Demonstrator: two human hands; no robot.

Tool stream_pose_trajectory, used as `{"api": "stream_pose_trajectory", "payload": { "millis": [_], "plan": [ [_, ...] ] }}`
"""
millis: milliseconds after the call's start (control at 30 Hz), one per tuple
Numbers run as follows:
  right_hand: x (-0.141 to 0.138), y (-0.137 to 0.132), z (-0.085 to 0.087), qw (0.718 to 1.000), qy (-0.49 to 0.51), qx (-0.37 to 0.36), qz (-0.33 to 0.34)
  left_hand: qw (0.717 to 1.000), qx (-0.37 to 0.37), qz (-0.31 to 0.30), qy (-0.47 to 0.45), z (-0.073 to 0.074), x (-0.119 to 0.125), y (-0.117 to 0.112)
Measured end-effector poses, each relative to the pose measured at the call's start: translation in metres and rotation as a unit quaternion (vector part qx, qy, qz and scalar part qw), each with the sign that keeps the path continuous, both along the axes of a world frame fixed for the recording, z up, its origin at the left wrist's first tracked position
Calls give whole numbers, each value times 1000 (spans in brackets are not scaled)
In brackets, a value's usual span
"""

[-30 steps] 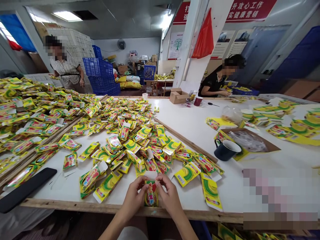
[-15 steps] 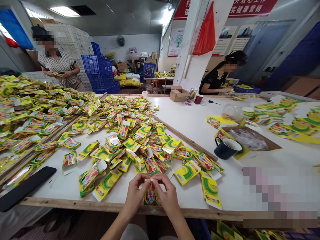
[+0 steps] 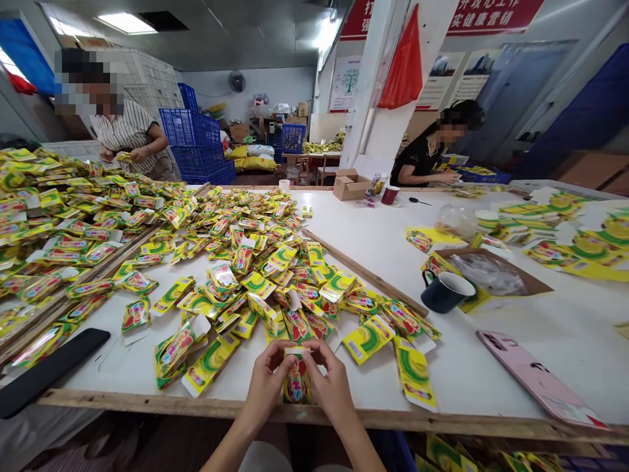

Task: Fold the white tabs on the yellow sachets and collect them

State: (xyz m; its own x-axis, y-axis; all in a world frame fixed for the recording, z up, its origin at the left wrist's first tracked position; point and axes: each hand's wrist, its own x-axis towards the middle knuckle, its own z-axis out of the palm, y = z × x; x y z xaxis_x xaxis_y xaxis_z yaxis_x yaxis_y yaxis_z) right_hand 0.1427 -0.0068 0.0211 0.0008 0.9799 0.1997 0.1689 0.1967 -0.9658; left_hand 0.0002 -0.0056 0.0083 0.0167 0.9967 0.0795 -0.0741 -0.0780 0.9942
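Observation:
Both of my hands hold one small printed carton (image 3: 297,382), yellow and green with red fruit pictures, upright at the table's front edge. My left hand (image 3: 269,375) grips its upper left side, thumb on the front face. On the upper right side my right hand (image 3: 327,373) does the same, fingers curled behind. A pale strip shows at the carton's top between the thumbs. Just beyond my fingers spreads a heap of like cartons (image 3: 265,282), several with white end flaps sticking out. Single cartons lie near my right hand, one of them a yellow carton (image 3: 367,339).
A dark mug (image 3: 447,292) stands at right beside an open box (image 3: 491,275) holding clear plastic. A pink phone (image 3: 540,380) lies front right, a black flat object (image 3: 54,370) front left. Wooden strips (image 3: 363,272) divide the white table. Two co-workers (image 3: 130,141) handle things across it.
My thumbs have drawn slightly apart at the carton's top, so more of its upper edge shows. The co-worker at left has leaned toward the heap. The pink phone now shows unblurred.

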Motion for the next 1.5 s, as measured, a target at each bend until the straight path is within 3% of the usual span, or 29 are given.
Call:
{"api": "stream_pose_trajectory", "payload": {
  "millis": [400, 633, 767, 833, 900, 967, 1033, 1133, 1167, 1233, 1333, 1433, 1500],
  "plan": [
    [3, -1, -2, 999, 21, -28, 23, 1000, -11, -11, -13, 1, -1, -3],
    [6, -7, -8, 996, 53, -29, -69, 1000, -3, -2, -13, 3, 1, -7],
    [0, -14, 0, 1000, 4, -8, -1, 999, 17, -13, 36, 6, 1, -11],
    [6, -20, 11, 999, -25, 23, 1, 999, 18, -26, 38, 5, 1, -13],
    [29, -30, 27, 995, -64, 58, -51, 998, 23, -43, 34, 3, 0, -15],
    [72, -46, 46, 979, -127, 67, -143, 998, 25, -51, 36, 1, -2, -15],
    [126, -65, 63, 943, -220, 40, -248, 997, 17, -50, 56, 0, -3, -14],
    [189, -82, 72, 880, -351, 9, -319, 994, 0, -52, 101, 0, -1, -11],
    [198, -81, 69, 877, -355, -11, -324, 992, -4, -54, 116, 1, 0, -11],
    [198, -67, 54, 901, -300, -58, -308, 989, -4, -55, 138, 3, 2, -12],
    [169, -26, 23, 944, -196, -74, -255, 986, 13, -55, 156, 3, 1, -16],
    [139, 10, 0, 958, -158, -52, -233, 984, 39, -53, 166, 4, -3, -19],
    [126, 20, -7, 963, -146, -52, -219, 982, 53, -44, 174, 4, -3, -21]
  ]
}}
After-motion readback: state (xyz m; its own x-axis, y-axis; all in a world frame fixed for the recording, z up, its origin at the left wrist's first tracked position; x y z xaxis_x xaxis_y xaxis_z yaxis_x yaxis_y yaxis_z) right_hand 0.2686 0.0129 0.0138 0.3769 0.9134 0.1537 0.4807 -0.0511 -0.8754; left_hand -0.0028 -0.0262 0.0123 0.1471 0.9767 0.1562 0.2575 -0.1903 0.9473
